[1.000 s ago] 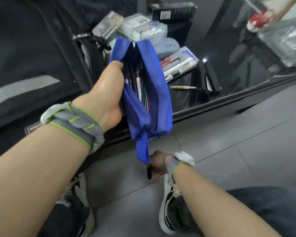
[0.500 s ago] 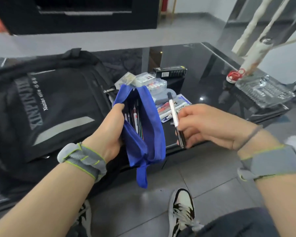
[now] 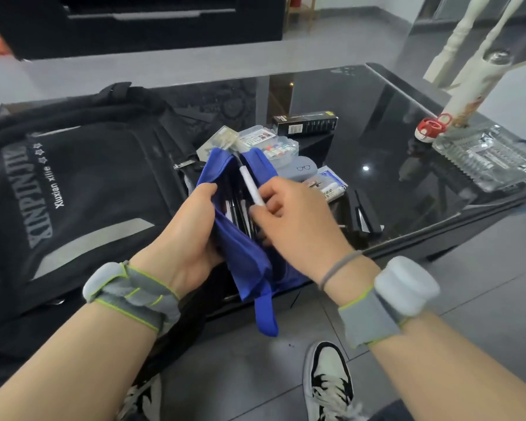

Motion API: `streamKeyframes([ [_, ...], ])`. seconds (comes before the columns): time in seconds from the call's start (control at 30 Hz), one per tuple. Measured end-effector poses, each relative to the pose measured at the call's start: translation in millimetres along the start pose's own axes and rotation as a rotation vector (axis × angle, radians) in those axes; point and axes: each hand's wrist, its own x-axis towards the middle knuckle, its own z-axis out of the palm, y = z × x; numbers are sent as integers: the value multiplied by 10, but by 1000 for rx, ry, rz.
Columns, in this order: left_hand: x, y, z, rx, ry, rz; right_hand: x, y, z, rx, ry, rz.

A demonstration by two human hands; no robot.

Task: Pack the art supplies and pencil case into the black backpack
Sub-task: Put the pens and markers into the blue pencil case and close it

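Observation:
My left hand [image 3: 184,229] grips the left side of an open blue pencil case [image 3: 243,256], held over the table's front edge. Several pens stand inside it. My right hand [image 3: 298,226] pinches a white pen [image 3: 251,185] with a black tip and holds it in the mouth of the case. The black backpack [image 3: 73,189] lies flat on the table to the left, touching the case. Behind the case lies a pile of art supplies: a clear box of small paints [image 3: 271,144], a grey glasses case [image 3: 301,170] and a packet of markers [image 3: 328,185].
The glossy black table [image 3: 377,123] holds a black carton [image 3: 305,123] at the back, a clear glass tray [image 3: 486,156] and a small red object [image 3: 431,127] at the right. Black pens [image 3: 365,214] lie near the front edge. My shoes [image 3: 328,381] rest on the grey tiled floor.
My right hand rose from the floor with the white pen and brought it left into the mouth of the pencil case. My view lifted from the floor to the table.

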Motion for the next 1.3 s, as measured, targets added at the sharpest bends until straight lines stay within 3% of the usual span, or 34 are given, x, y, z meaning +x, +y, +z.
streamKeyframes([
  [0.1, 16, -22, 85, -11, -8, 1, -62, -50, 188, -220, -57, -34],
  [0.2, 11, -3, 98, -41, -6, 3, -67, -24, 233, -296, -87, 12],
  [0.3, -4, 7, 123, -25, -19, 9, -64, -17, 201, -283, -39, -62],
  [0.43, 25, 61, 98, -13, 26, 26, 53, -25, -17, -246, 239, -214],
  [0.53, 20, 162, 40, -45, 82, 55, 176, 226, -314, -204, 415, -88],
  [0.57, 14, 195, 15, -59, 97, 62, 193, 367, -370, -275, 344, 12],
  [0.63, -7, 236, -32, -80, 112, 68, 138, 613, -356, -548, 35, 200],
  [0.73, -40, 274, -84, -120, 115, 40, 11, 876, -178, -736, -239, 233],
  [1.0, -91, 316, -186, -152, 82, 44, 92, 970, -12, -808, -178, 185],
  [1.13, -81, 331, -220, -163, 94, 36, 153, 924, -14, -714, -204, 126],
  [1.3, -58, 378, -241, -156, 109, 49, 243, 778, -109, -557, -97, -62],
])
